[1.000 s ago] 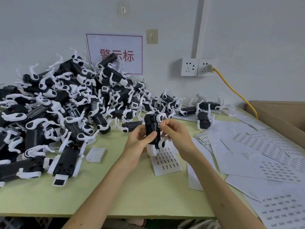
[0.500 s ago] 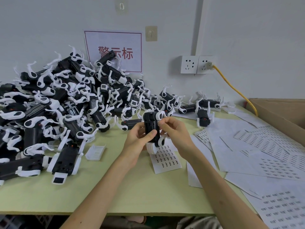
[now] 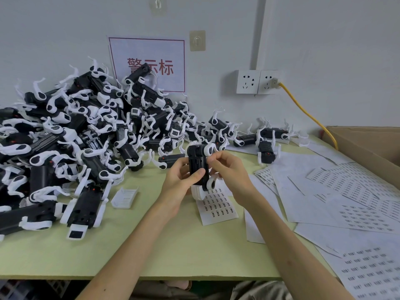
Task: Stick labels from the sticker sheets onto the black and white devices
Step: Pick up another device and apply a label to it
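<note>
Gripping one black and white device [image 3: 198, 163] upright in the left hand [image 3: 179, 185], curling the thumb across the dark front face, just above the near sticker sheet [image 3: 218, 210] lying on the green surface [image 3: 173, 245]. Pinching at the device's right edge with the right hand [image 3: 230, 174], closing the fingertips [image 3: 211, 162] together against the casing below the upper white clip [image 3: 208, 149]. Failing to make out any label under those fingertips: too small to tell. Judging by the pose, probably pressing a label home.

Risking a crooked or creased label by pressing from one corner only, or by letting the device twist in the left hand's grip. Risking a lifted edge by laying it over a ridge or seam of the casing rather than a flat patch. Risking a weak bond by handling the adhesive side too long. Risking snagging the white clip, looking thin and sitting right beside the pinching fingers. Risking muddling labelled and unlabelled units by setting this one down into the big pile of devices [image 3: 86, 135] crowding the left of the surface. Risking sweeping the loose sticker sheets [image 3: 346, 191] on the right out of their overlapping spread with a forearm.
</note>
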